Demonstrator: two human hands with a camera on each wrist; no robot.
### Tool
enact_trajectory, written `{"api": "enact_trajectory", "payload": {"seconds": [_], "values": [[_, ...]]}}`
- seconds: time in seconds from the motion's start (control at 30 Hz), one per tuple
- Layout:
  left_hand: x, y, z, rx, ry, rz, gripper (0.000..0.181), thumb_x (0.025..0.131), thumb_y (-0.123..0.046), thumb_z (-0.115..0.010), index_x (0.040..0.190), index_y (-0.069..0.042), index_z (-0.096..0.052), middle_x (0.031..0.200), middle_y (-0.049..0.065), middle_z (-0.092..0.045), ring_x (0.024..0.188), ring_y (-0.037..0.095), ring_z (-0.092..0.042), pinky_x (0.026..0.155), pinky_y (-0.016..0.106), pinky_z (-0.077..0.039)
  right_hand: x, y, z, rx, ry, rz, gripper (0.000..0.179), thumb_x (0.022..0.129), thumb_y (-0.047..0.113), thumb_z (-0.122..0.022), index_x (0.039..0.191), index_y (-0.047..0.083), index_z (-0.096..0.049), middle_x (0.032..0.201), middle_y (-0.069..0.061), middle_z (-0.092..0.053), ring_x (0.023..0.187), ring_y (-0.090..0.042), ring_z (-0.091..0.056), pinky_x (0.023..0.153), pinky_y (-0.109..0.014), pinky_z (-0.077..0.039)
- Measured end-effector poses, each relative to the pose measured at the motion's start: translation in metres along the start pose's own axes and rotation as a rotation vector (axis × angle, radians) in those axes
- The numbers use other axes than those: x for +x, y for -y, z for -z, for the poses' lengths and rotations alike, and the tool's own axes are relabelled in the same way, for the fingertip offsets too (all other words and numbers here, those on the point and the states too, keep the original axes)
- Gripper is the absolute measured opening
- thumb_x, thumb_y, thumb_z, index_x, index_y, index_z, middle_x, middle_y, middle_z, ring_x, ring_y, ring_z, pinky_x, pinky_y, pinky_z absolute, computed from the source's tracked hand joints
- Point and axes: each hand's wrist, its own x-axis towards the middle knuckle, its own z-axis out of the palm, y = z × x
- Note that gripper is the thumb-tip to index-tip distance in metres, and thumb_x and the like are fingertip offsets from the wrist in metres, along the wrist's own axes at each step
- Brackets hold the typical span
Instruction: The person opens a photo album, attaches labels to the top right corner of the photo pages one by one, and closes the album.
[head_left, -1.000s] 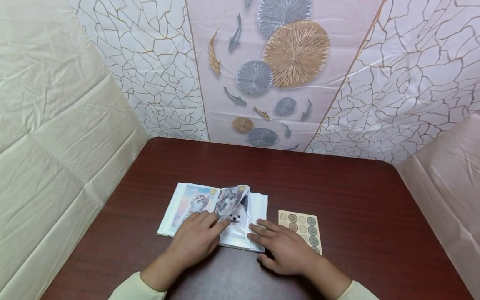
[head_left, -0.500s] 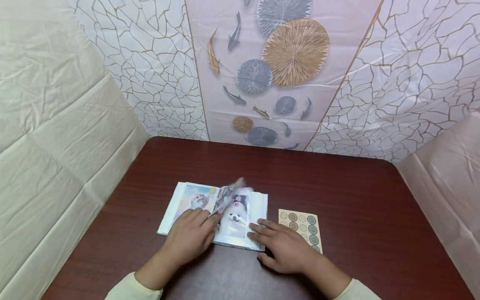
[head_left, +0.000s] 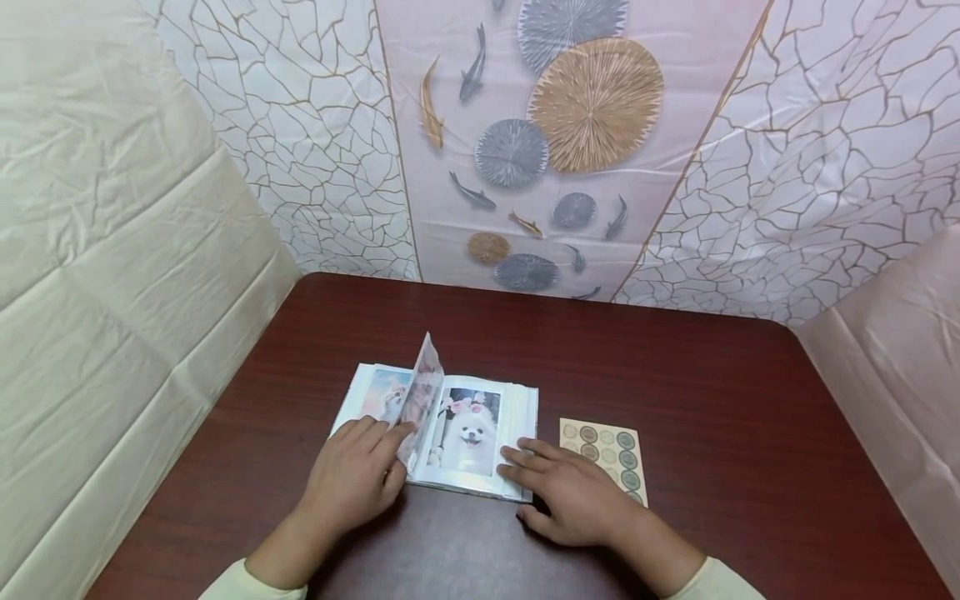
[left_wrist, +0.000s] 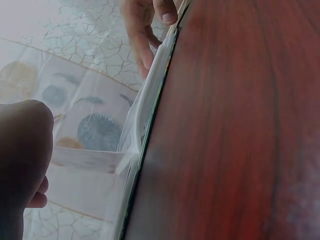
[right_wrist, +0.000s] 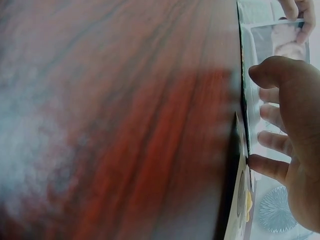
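An open photo album lies on the table. One clear-sleeved page stands nearly upright at its middle. My left hand is over the left half, its extended index finger touching the raised page; the right wrist view shows that hand at the page's edge. To the right of the page lies a photo of a white fluffy dog; a kitten photo is partly hidden on the left. My right hand rests its spread, straight fingers on the album's right edge.
A cream sheet of round stickers lies right of the album, partly under my right hand. The dark red wooden table is bordered by patterned cloth behind and plain cloth at the left.
My left hand has moved left, and the page has swung from leaning right to upright, uncovering the whole dog photo. My right hand has stayed in place.
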Motion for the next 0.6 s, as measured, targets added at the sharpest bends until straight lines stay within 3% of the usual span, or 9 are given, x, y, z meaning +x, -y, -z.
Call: {"api": "enact_trajectory", "payload": {"seconds": [0.23, 0.6], "values": [[-0.011, 0.006, 0.003, 0.010, -0.020, 0.060, 0.041, 0.081, -0.018, -0.048, 0.109, -0.005, -0.075, 0.079, 0.004, -0.065, 0.076, 0.027, -0.059, 0.067, 0.043, -0.049, -0.001, 0.000, 0.000, -0.006, -0.010, 0.008, 0.054, 0.092, 0.040, -0.071, 0.141, 0.018, -0.064, 0.148, -0.002, -0.057, 0.140, -0.026, -0.048, 0.108, -0.042, -0.045], [-0.032, 0.019, 0.004, 0.066, 0.031, 0.172, 0.042, 0.084, -0.023, -0.048, 0.109, -0.006, -0.077, 0.079, 0.007, -0.068, 0.077, 0.029, -0.058, 0.075, 0.049, -0.049, -0.001, -0.002, 0.001, -0.025, -0.006, 0.002, 0.054, 0.092, 0.040, -0.070, 0.141, 0.020, -0.064, 0.148, 0.001, -0.057, 0.139, -0.023, -0.049, 0.104, -0.038, -0.049]]}}
